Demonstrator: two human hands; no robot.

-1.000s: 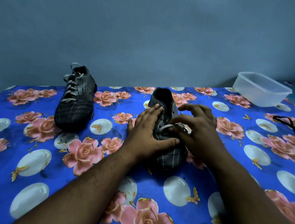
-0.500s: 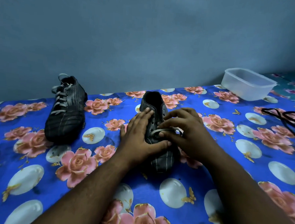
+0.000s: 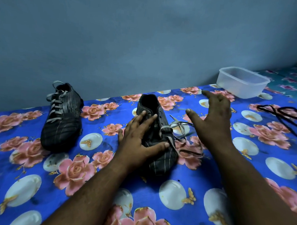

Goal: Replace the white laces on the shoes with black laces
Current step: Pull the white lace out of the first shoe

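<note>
Head view, unlacing stage. Two dark striped shoes on a floral-clothed tabletop: left shoe fully laced in white, well apart from the hands; centre shoe partly unlaced, upper eyelets bare, white lace threaded only through the lower rows and trailing in loose loops on the cloth just beside the shoe's right flank. Left hand flat on the centre shoe, fingers straight along the tongue, thumb pressed across the vamp near the remaining crossing; grip spread, holding nothing, steadying only. Right hand raised above the trailing lace, fingers spread and relaxed, grip empty, no contact with the lace visible. Black laces in a loose bundle at far right, well apart from both shoes; exact number not countable, strands overlapping. One clear plastic container at the back right, apparently empty. Risks, as judged: snagging of the loose white loops on the right hand during a reach toward the black bundle, dragging the shoe sideways; jamming of a lace tip in a lower eyelet under a hasty pull; lifting of the shoe if the left-hand pressure eases; tangling of black strands if pulled from the bundle's middle. Count: shoes two, hands two, container one, white laces two, one per shoe.
</note>
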